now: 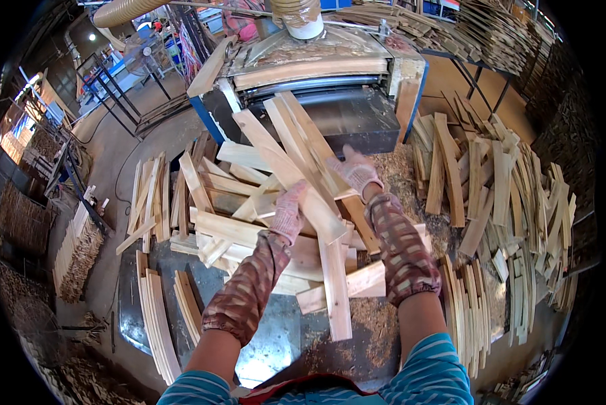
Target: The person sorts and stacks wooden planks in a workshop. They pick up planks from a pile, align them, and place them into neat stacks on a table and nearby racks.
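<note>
My left hand (291, 210), in a pinkish knit glove, is closed on a pale wooden board (269, 150) that slants from the machine's front toward me. My right hand (358, 171), gloved alike, grips the edge of another long board (305, 121) beside it, the thumb side lying over the wood. Its underside fingers are hidden. Patterned sleeve covers wrap both forearms. Beneath my hands lies a jumbled heap of loose boards (228, 228), crossing one another on the dark metal table (266, 347). One board (335, 290) points toward me below the left hand.
Ahead stands a planer-like machine (309, 64) with a roller across its opening and a hose on top. Neat boards (157, 324) line the table's left; more boards (465, 310) flank the right. A large pile (498, 169) is farther right. Sawdust (363, 337) covers parts of the table.
</note>
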Demonstrator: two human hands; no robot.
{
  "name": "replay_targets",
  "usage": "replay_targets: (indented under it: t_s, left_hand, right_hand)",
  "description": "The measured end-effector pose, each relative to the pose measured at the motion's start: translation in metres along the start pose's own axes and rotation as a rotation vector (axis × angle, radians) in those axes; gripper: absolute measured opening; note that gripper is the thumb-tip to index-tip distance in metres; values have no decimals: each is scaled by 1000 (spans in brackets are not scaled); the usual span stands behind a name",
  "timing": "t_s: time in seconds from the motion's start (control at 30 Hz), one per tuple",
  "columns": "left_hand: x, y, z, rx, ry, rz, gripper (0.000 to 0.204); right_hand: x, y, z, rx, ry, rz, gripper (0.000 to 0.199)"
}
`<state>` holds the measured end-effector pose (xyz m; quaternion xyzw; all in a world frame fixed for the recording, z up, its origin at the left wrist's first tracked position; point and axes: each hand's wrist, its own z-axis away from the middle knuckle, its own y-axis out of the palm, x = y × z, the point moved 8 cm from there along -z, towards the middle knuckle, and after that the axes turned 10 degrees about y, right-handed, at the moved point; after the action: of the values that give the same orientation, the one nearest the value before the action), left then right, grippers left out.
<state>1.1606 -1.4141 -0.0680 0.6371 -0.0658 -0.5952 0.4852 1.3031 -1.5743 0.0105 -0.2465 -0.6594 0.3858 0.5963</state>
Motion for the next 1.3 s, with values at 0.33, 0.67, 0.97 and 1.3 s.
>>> replay_targets:
  t_s: [0.33,0.67,0.97,1.3]
  left_hand:
    - [-7,-10,44,52,-56,-123,56]
    - [-32,-47,193,183,-139,-361,73]
    - [-26,-85,281,189,-93,-446,119]
    - [-56,-115,340,248,59,-447,100]
  right_hand:
    - [-56,47,119,306,166,-588,60]
    - [-54,-27,325,280,321,-1031,46]
    - [-7,35,412,590,-63,123,46]
    - [-94,87,353,-148,62,376,90]
